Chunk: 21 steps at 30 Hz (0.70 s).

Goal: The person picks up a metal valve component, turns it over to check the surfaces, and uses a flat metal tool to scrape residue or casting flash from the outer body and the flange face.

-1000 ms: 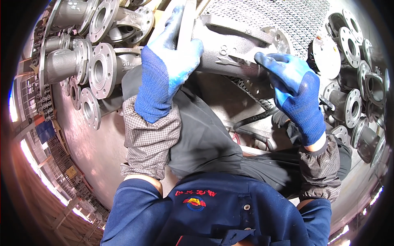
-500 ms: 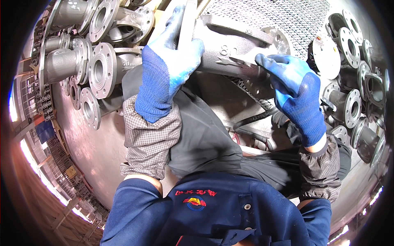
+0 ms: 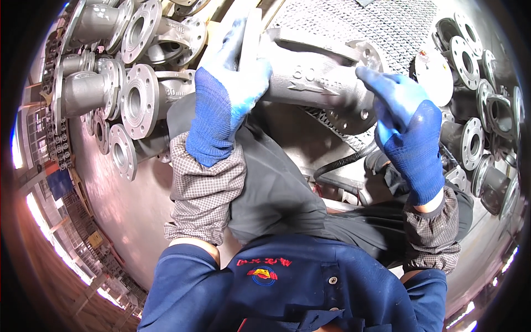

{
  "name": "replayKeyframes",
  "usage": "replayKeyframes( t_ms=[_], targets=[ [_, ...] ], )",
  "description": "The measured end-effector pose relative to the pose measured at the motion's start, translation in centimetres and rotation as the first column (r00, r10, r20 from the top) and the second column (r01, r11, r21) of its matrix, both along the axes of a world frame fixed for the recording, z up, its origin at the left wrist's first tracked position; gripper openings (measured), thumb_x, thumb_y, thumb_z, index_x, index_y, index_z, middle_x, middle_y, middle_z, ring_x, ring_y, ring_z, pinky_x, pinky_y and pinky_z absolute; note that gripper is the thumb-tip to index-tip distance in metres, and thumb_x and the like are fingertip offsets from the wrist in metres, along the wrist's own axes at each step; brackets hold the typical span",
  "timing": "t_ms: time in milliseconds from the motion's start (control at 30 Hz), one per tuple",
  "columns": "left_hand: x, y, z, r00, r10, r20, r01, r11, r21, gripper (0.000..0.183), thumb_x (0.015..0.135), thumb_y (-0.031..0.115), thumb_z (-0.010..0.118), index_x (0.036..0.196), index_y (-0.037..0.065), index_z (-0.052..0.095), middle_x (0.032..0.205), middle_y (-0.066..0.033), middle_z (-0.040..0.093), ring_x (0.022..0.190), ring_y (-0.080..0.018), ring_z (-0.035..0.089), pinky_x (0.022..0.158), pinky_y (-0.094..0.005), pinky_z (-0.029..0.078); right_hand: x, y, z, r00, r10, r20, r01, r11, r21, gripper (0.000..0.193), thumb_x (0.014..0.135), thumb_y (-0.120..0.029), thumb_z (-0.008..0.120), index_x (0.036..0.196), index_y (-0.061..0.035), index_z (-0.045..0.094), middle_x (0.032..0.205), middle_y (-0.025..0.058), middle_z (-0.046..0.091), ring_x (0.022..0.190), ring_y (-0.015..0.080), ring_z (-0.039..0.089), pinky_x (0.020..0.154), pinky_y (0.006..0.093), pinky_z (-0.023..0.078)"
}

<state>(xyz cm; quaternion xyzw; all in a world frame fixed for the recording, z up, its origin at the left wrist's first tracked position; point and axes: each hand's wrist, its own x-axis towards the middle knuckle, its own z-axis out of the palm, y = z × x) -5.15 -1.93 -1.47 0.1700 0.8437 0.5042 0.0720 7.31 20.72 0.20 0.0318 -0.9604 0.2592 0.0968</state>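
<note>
A grey cast-metal valve body (image 3: 315,80) with flanged ends and a raised arrow lies across the mesh-topped bench in front of me. In a blue coated glove, my left hand (image 3: 235,72) is closed round its left flange (image 3: 251,39), thumb on the near side. My right hand (image 3: 404,105), gloved alike, is at the right end, fingers bent and the index fingertip by the flange. A slim dark tool (image 3: 449,156) seems to stick out behind the right wrist; the hand covers most of it.
Several grey flanged castings (image 3: 138,99) are stacked at the left, and more (image 3: 473,141) stand at the right. A pale round disc (image 3: 434,77) is beside the metal mesh (image 3: 354,22). A black corrugated hose (image 3: 343,160) runs below the bench edge near my legs.
My right hand has moved slightly right and down. The slim dark blade that crossed the valve body's side no longer shows there. The left hand keeps its hold; the casting has turned slightly.
</note>
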Motion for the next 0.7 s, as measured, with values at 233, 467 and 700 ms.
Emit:
replayKeyframes(
  t_ms=[233,467,700],
  targets=[
    [-0.3,-1.2,-0.2,0.998,0.018,0.065,-0.019,1.0,0.013,0.051,0.084,0.006,0.06,0.131,-0.008,0.045,0.119,-0.0151,0.058,0.101,-0.0139,0.055,0.087,-0.0239,0.046,0.0,-0.5,-4.0,0.988,-0.145,-0.055,0.086,0.805,-0.587,0.047,0.078,0.012,0.052,0.12,-0.0072,0.061,0.1,0.0124,0.066,0.089,0.0163,0.066,0.078,0.0264,0.052],
    [-0.3,-1.9,-1.0,0.941,0.096,0.325,-0.162,0.97,0.181,0.047,0.084,0.006,0.055,0.128,-0.008,0.048,0.119,-0.0124,0.058,0.101,-0.013,0.054,0.087,-0.022,0.044,-0.9,-1.7,-5.0,0.983,-0.169,-0.074,0.102,0.834,-0.543,0.042,0.077,0.006,0.056,0.117,-0.0061,0.062,0.099,0.0148,0.066,0.088,0.0237,0.066,0.076,0.0298,0.051],
    [-0.3,-1.4,-3.4,0.969,-0.057,0.239,0.003,0.976,0.218,0.048,0.081,0.006,0.055,0.127,-0.004,0.049,0.105,-0.0075,0.059,0.092,-0.0127,0.056,0.081,-0.0247,0.046,0.8,-2.1,-4.7,0.943,-0.314,-0.106,0.239,0.866,-0.439,0.03,0.083,-0.002,0.058,0.112,-0.0029,0.063,0.101,0.0184,0.065,0.091,0.0298,0.066,0.079,0.0334,0.051]
  ],
)
